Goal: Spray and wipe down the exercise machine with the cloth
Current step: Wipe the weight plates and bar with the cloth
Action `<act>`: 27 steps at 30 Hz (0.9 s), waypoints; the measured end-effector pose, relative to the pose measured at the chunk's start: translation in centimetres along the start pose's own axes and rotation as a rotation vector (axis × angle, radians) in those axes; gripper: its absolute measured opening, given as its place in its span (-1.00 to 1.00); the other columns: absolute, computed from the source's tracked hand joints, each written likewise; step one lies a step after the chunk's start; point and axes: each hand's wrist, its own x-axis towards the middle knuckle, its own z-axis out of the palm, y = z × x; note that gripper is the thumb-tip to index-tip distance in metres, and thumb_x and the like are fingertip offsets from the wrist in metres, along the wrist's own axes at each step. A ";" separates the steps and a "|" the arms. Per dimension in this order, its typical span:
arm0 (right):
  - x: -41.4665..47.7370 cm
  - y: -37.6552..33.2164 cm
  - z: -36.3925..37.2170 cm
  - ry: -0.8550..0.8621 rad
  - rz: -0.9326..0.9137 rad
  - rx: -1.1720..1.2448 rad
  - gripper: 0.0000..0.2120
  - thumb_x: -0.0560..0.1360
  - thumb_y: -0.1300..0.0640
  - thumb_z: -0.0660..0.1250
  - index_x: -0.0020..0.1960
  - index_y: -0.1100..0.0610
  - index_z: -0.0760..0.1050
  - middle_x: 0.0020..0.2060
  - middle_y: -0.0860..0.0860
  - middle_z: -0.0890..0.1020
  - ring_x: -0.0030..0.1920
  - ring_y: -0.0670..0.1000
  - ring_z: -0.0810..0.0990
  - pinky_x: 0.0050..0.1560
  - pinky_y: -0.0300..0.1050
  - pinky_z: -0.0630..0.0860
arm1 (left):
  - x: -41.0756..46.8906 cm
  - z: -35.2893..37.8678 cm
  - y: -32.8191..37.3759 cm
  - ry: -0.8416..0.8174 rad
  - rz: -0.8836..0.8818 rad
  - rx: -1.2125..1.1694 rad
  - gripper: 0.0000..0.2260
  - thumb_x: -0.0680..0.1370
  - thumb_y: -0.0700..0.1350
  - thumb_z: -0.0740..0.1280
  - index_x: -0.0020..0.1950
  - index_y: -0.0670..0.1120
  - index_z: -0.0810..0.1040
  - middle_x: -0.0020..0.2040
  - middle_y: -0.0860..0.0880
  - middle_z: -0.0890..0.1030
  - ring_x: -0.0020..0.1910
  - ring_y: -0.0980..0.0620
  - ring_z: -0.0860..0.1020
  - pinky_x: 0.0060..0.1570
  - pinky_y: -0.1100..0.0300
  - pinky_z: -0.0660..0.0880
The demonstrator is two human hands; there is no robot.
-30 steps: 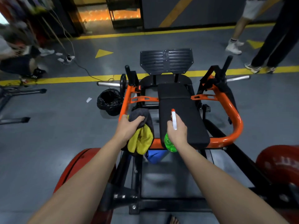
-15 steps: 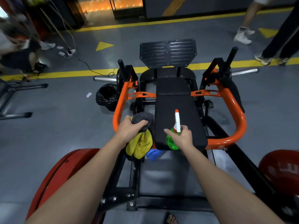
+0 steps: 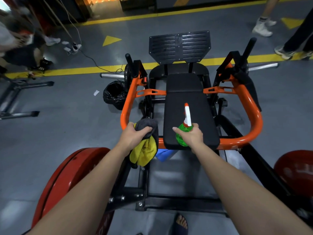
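The left hand [image 3: 135, 135] is squeezing a soft grey and yellow cloth [image 3: 146, 150] beside the orange metal bar [image 3: 126, 106] of the exercise machine [image 3: 179, 46]. The right hand [image 3: 192, 135] is gripping a green plastic spray bottle [image 3: 182, 133] over the black padded seat [image 3: 185, 92]. Its nozzle [image 3: 186, 105] is pointing up, so spray could miss the seat.

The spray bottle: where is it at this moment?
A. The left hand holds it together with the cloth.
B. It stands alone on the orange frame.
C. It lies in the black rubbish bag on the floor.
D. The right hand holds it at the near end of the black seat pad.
D: the right hand grips the green spray bottle in front of the black seat pad, while the left hand holds only the cloth.
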 end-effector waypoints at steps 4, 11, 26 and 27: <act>-0.7 0.5 -0.5 0.004 0.003 0.000 0.11 0.25 -0.27 0.63 0.58 0.12 0.18 0.44 0.14 0.41 0.42 0.19 0.43 0.39 0.15 0.44 | 0.1 0.1 -0.3 -0.012 -0.002 -0.037 -0.58 0.48 0.12 0.53 0.11 -0.12 0.49 -0.01 -0.03 0.58 0.01 0.02 0.59 -0.12 0.12 0.46; -3.8 1.5 0.0 0.123 0.014 -0.034 0.12 0.27 -0.25 0.63 0.57 0.17 0.12 0.50 0.18 0.17 0.45 0.30 0.28 0.40 0.17 0.34 | -0.8 0.3 -0.1 -0.040 0.025 -0.089 -0.62 0.49 0.11 0.54 0.07 -0.08 0.49 -0.02 0.00 0.59 0.01 0.05 0.60 -0.13 0.17 0.47; -23.7 -1.2 18.0 -0.217 0.090 0.405 -0.23 0.56 -0.37 0.14 0.65 -0.05 0.07 0.56 0.00 0.34 0.51 0.13 0.35 0.51 0.11 0.28 | -5.6 -13.3 -7.0 -0.114 0.127 0.408 -0.47 0.68 0.23 0.18 -0.13 -0.18 0.65 -0.12 -0.21 0.65 -0.07 -0.16 0.59 -0.02 0.03 0.48; -24.1 -0.9 19.2 -0.203 0.075 0.416 -0.27 0.55 -0.31 0.16 0.63 -0.05 0.13 0.53 -0.01 0.38 0.48 0.12 0.39 0.49 0.12 0.32 | -5.9 -14.7 -8.3 0.027 0.150 0.556 -0.49 0.69 0.22 0.14 -0.11 -0.15 0.63 -0.05 -0.21 0.67 0.02 -0.22 0.59 0.03 -0.01 0.50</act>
